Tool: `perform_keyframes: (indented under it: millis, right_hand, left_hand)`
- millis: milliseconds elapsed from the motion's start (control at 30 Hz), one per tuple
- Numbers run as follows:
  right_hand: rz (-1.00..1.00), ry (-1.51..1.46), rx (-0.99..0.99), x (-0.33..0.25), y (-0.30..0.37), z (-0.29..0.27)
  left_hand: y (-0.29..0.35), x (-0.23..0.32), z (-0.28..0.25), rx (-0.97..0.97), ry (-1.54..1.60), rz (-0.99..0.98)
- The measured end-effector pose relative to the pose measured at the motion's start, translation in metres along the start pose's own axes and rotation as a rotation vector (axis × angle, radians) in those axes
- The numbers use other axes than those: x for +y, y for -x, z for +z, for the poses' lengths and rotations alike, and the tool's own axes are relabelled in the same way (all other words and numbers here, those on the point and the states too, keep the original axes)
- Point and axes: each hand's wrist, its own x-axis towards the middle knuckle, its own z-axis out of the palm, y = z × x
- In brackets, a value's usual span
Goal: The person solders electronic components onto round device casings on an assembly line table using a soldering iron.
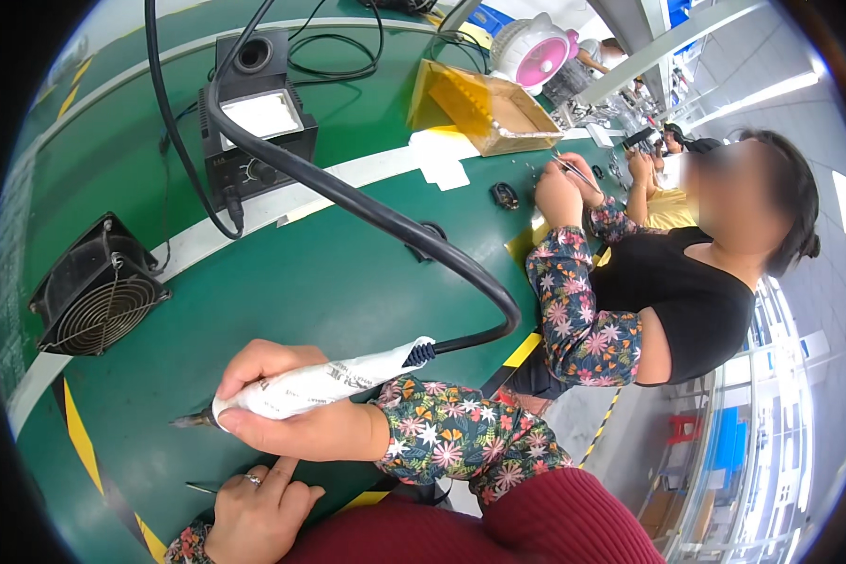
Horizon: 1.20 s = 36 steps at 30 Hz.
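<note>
My right hand [296, 399] is wrapped round a soldering iron [324, 383], its handle covered in white printed wrap. The metal tip points left, above the green mat. From the handle's rear a thick black cable [367, 207] loops up and back over the bench. Lower down, my left hand [265, 512], with a ring on one finger, is low at the bench with its fingers curled. A thin metal tool [200, 487], perhaps tweezers, sticks out at its left side; the rest is hidden under the fingers. No workpiece shows under the iron's tip.
A black soldering station [258, 141] stands at the back, and a black fan [103, 287] at the left. Small black parts [505, 195] lie near a yellow-taped cardboard box [489, 108]. To the right a co-worker [667, 273] works with a thin tool; a pink-and-white fan [534, 54] stands beyond.
</note>
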Motion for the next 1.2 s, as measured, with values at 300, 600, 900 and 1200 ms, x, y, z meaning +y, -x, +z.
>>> perform_keyframes:
  millis: [300, 600, 900, 1200]
  right_hand:
    - [-0.001, 0.007, 0.01, 0.001, 0.001, 0.001]
    - [-0.006, 0.076, 0.019, -0.003, 0.001, -0.001]
    - [-0.013, 0.054, 0.0, -0.006, 0.003, -0.005]
    - [0.061, 0.014, -0.248, -0.014, 0.017, 0.016]
  left_hand:
    - [-0.001, 0.002, 0.0, 0.011, 0.024, -0.005]
    - [-0.006, 0.009, -0.002, 0.005, -0.073, 0.031]
    - [0.006, 0.02, 0.011, 0.032, -0.164, 0.206]
    - [-0.018, 0.026, -0.002, 0.015, -0.29, 0.416]
